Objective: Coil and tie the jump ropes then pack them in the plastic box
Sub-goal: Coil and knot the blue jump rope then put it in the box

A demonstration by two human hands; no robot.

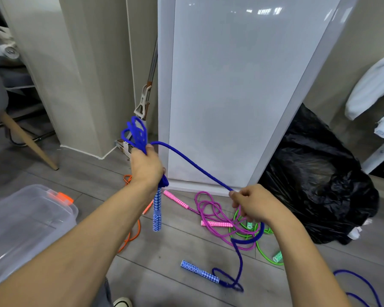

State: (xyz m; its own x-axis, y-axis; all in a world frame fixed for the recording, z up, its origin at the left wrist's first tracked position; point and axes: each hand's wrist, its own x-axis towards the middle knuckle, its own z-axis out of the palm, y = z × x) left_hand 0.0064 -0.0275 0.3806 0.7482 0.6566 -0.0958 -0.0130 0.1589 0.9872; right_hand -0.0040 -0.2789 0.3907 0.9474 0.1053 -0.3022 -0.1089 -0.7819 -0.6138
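The clear plastic box (20, 218) with an orange latch (61, 197) sits in the lower left of the frame, its near edge cut off by the frame. A strip of bare floor (164, 251) lies between it and the ropes at centre. A chair leg (29, 144) slants down at middle left. An orange rope (133, 231) trails on the floor behind the left forearm.

Left of centre, the left hand (145, 167) is raised, its fingers curled tight round a bundle of the blue rope (193, 165). Coiled loops (135, 134) stand above the fist and one patterned handle (157, 211) hangs below it. One strand slopes down to the right, in front of a white panel (231, 85) leaning on the wall.

That strand ends at the right hand (253, 204), whose fingers (236, 199) pinch it. From under this hand the rope drops to the floor and curls to the second handle (198, 271) at lower centre. A pink rope (211, 209) and a green rope (262, 247) lie tangled below the right hand. A black bag (319, 185) closes off the right side.

A small mark on the mop clamp (142, 103) is too small to read.
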